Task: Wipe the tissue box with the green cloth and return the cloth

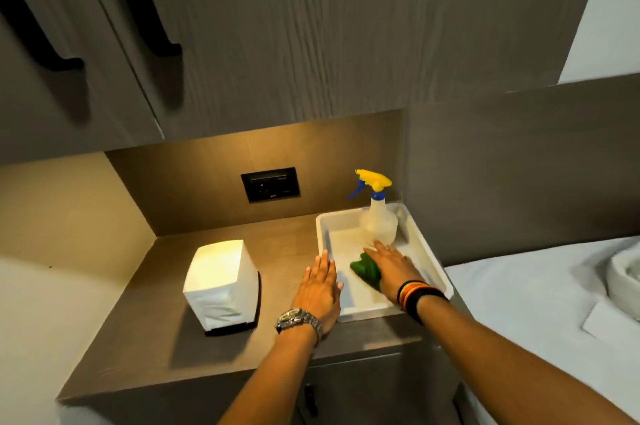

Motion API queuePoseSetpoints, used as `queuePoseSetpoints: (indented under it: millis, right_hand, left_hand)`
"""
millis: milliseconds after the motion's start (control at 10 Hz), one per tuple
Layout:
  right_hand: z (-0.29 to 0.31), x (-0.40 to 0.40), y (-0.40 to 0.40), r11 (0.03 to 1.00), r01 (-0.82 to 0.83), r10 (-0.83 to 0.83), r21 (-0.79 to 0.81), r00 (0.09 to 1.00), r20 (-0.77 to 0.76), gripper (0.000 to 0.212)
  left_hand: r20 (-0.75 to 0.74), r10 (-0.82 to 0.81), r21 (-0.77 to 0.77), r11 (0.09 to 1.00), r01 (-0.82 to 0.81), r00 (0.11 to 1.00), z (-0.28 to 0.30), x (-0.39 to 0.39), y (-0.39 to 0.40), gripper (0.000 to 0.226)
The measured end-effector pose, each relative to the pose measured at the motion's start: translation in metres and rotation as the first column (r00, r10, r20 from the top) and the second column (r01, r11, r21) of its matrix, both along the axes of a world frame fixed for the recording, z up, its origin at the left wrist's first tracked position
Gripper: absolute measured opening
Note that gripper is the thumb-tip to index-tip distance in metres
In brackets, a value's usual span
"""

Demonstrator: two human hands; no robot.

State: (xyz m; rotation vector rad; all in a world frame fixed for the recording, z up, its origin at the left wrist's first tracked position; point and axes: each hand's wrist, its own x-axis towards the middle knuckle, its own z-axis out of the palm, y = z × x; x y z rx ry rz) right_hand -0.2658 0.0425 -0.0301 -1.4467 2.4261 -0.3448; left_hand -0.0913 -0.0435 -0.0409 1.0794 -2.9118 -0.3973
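Note:
The tissue box (221, 286), white with a dark base, stands upright on the left of the brown counter (166, 348). The green cloth (365, 269) lies bunched inside the white tray (427, 248) on the right. My right hand (393, 267) rests over the cloth with straight, spread fingers, and its palm covers part of the cloth. My left hand (320, 289) lies flat and empty on the counter, against the tray's left rim, a hand's width to the right of the tissue box.
A clear spray bottle (379, 220) with a yellow and blue trigger stands at the tray's back. A black wall socket (270, 184) sits on the back panel. Cupboard doors with black handles hang overhead. A white bed (536, 303) adjoins on the right.

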Motion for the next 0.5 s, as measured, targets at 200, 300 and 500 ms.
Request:
queuePoseSetpoints:
  millis: [200, 300, 500]
  right_hand:
    - [-0.018, 0.012, -0.018, 0.927, -0.087, 0.074, 0.365, 0.996, 0.05, 0.082]
    - [-0.016, 0.021, -0.014, 0.93, -0.065, 0.056, 0.363, 0.998, 0.036, 0.077]
    - [0.017, 0.052, 0.016, 0.998, 0.051, -0.05, -0.023, 0.998, 0.039, 0.063]
  left_hand:
    - [-0.004, -0.007, 0.003, 1.0, 0.007, 1.0, -0.008, 0.005, -0.004, 0.063]
    - [-0.031, -0.01, -0.032, 0.999, 0.009, 0.999, 0.002, 0.009, 0.002, 0.062]
    - [-0.234, -0.107, -0.207, 0.977, 0.058, 0.966, 0.052, 0.033, 0.013, 0.059]
